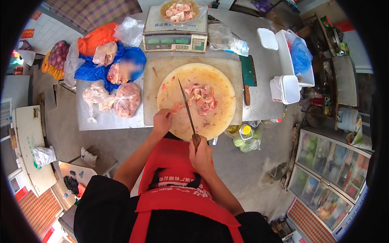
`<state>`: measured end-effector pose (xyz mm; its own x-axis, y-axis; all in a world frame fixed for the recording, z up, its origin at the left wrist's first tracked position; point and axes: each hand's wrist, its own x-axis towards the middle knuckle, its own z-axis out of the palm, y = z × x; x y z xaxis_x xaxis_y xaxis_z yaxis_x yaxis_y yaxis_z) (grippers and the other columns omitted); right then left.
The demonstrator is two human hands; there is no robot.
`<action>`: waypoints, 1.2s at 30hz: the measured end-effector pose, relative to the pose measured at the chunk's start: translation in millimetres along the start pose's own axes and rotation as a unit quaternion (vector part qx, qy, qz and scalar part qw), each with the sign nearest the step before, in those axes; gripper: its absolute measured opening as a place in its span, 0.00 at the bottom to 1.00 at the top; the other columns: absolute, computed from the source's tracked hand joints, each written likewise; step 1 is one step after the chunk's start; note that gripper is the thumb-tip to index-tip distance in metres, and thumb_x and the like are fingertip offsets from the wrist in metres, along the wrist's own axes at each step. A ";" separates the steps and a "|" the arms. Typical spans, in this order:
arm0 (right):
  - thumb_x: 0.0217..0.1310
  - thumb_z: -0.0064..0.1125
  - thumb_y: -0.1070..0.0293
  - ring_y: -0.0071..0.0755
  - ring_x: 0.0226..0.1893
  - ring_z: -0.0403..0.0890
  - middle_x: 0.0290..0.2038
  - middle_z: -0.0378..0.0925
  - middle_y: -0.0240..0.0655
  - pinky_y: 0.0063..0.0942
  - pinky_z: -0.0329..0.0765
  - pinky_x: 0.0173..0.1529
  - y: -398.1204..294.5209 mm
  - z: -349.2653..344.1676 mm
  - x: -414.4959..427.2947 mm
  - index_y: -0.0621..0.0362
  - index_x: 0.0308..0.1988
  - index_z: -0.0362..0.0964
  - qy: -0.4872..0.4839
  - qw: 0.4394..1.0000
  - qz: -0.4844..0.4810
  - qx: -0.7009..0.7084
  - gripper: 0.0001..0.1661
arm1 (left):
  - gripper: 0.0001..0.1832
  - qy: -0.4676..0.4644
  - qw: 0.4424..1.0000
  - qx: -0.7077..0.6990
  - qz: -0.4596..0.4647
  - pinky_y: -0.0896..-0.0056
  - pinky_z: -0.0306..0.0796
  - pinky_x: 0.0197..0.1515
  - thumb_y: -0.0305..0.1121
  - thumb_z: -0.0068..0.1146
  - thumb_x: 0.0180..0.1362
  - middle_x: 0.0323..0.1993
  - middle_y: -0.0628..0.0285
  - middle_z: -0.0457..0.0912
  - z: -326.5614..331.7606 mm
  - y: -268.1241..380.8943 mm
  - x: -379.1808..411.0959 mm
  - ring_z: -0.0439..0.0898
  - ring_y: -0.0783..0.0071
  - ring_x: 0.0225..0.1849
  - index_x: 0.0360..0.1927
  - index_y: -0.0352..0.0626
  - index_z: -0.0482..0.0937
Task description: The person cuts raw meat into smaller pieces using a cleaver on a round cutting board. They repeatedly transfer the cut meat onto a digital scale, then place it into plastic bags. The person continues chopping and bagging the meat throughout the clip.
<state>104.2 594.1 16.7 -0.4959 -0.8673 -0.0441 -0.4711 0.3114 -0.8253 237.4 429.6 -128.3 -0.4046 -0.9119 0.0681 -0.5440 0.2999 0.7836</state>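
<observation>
My right hand (201, 153) is closed on the wooden handle of a long, thin-bladed knife (187, 107), whose blade lies over a round cutting board (194, 126) and points away from me. With its fingertips, my left hand (163, 121) pinches the end of a strip of raw meat (177, 107) at the board's left edge; the strip reaches to the blade. Right of the blade lies a loose heap of cut raw meat pieces (204, 98). Under the round board is a larger rectangular board (150, 100).
Bagged raw poultry (127, 100) lies on the left of the metal table (112, 125). Behind the boards stands a digital scale (175, 42) bearing a bowl of meat (180, 13). A cleaver (248, 76) and white plastic tubs (285, 89) are on the right.
</observation>
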 end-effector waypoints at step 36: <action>0.65 0.58 0.59 0.66 0.32 0.84 0.29 0.81 0.59 0.58 0.80 0.38 103.2 12.7 41.3 0.66 0.43 0.70 -0.223 0.971 -0.019 -0.084 0.19 | 0.15 -0.479 0.797 0.284 0.233 0.51 0.77 0.44 0.37 0.66 0.50 0.35 0.53 0.85 115.3 134.7 168.4 0.84 0.50 0.46 0.40 0.43 0.84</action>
<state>44.3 585.4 -77.5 -0.1277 -0.9495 -0.2866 -0.6139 0.3026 -0.7291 11.2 348.8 -82.5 -0.8874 -0.1131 -0.4468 -0.3056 0.8701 0.3866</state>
